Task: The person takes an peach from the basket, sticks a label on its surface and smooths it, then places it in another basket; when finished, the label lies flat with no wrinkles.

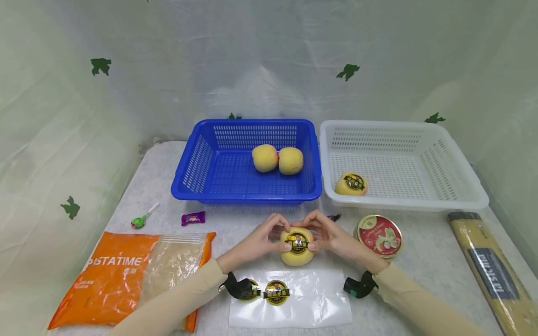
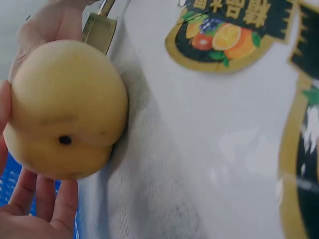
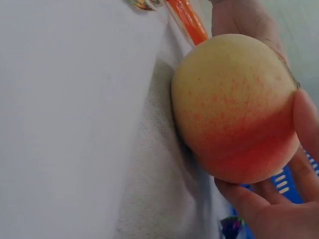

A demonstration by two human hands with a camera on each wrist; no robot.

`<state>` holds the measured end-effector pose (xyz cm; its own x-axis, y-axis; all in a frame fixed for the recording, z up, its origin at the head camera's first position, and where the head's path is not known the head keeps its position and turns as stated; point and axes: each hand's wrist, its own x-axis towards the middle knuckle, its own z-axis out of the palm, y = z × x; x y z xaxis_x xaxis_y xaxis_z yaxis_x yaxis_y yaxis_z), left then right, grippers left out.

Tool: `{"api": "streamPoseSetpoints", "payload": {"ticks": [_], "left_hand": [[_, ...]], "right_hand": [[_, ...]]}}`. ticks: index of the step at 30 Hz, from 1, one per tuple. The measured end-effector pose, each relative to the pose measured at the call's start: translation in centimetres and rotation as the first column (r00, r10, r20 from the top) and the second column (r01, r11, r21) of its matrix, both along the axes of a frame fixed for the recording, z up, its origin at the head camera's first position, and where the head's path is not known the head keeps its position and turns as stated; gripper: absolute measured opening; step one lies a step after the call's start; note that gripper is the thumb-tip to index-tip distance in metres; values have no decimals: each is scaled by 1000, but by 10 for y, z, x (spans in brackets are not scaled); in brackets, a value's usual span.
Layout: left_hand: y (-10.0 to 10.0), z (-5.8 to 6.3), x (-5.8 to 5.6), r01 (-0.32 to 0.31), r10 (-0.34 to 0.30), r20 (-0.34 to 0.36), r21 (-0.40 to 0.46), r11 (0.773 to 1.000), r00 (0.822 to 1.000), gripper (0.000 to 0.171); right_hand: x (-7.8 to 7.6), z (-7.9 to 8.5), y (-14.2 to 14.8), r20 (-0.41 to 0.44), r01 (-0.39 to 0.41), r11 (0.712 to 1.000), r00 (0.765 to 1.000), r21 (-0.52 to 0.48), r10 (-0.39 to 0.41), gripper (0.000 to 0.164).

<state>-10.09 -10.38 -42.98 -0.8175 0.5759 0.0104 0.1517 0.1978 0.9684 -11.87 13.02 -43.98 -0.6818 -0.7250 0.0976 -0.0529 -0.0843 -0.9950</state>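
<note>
A yellow peach [image 1: 296,260] rests on the table between both hands, a black-and-gold fruit sticker [image 1: 296,243] on its upward-facing side. From the left, my left hand [image 1: 269,237] holds it, thumb at the sticker's left edge and fingers curled behind the fruit. My right hand [image 1: 329,237] grips the other side in the same way, thumb by the sticker's right end. The right wrist view shows a red blush on the peach [image 3: 234,109]; in the left wrist view the peach [image 2: 70,94] has a small dark spot. Just in front lies a glossy sticker sheet [image 1: 313,305] with two stickers at its left.
Behind stand a blue basket [image 1: 248,197] with two peaches and a white basket [image 1: 403,203] with one stickered peach. A round red tin [image 1: 379,236] and a pasta pack [image 1: 491,270] lie right; an orange bag [image 1: 113,275], lollipop [image 1: 138,221] and purple candy [image 1: 193,218] left.
</note>
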Motion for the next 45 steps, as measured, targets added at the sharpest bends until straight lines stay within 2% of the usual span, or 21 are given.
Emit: {"api": "streamPoseSetpoints", "payload": {"ticks": [4,8,11,14,19,22,26,29,32,35,37,39,41,42,44,45], "left_hand": [[-1,0,-6,22,-22,19,39,999,1000,23],[0,2,-9,29,-30,20,34,999,999,19],[2,4,-8,44,-44,-1,-9,999,999,16],[5,7,-4,43,-50,-76,-86,995,996,17],[11,13,7,-12,-24,-185,-196,981,982,23],[17,13,15,-66,-2,-237,-280,958,971,36],[24,10,23,-143,22,-315,-366,919,949,50],[26,10,25,-171,58,-317,-342,924,947,47],[27,17,24,-156,72,-294,-274,949,953,48],[33,35,17,-122,52,-315,-206,971,948,51],[39,51,9,-111,42,-371,-166,980,928,51],[48,68,-3,-111,46,-431,-128,986,901,49],[56,81,-18,-112,53,-491,-92,989,870,47],[60,87,-26,-111,55,-513,-80,991,857,47],[69,96,-42,-100,51,-541,-61,993,839,46],[73,100,-50,-94,48,-551,-56,994,833,45]], "right_hand": [[-1,0,4,41,-6,1000,999,7,6,42],[-2,2,3,62,19,999,998,40,-21,35],[-3,4,-1,52,72,995,996,64,-75,28],[-2,5,-6,42,130,989,990,73,-133,25],[3,10,-4,29,167,981,985,98,-170,25],[6,20,9,-25,196,975,981,104,-194,30],[6,40,44,-100,263,964,961,34,-258,31],[6,52,80,-136,316,948,939,-24,-316,31],[8,59,120,-162,399,917,904,-5,-395,32],[12,62,157,-172,492,867,863,72,-475,36],[14,61,177,-186,554,817,830,160,-526,38],[15,58,193,-200,597,753,802,277,-562,41],[15,54,204,-207,617,688,783,382,-587,43],[14,52,208,-204,618,667,779,416,-594,45],[13,48,214,-188,616,656,775,435,-603,46],[11,46,215,-177,617,664,775,423,-607,46]]}}
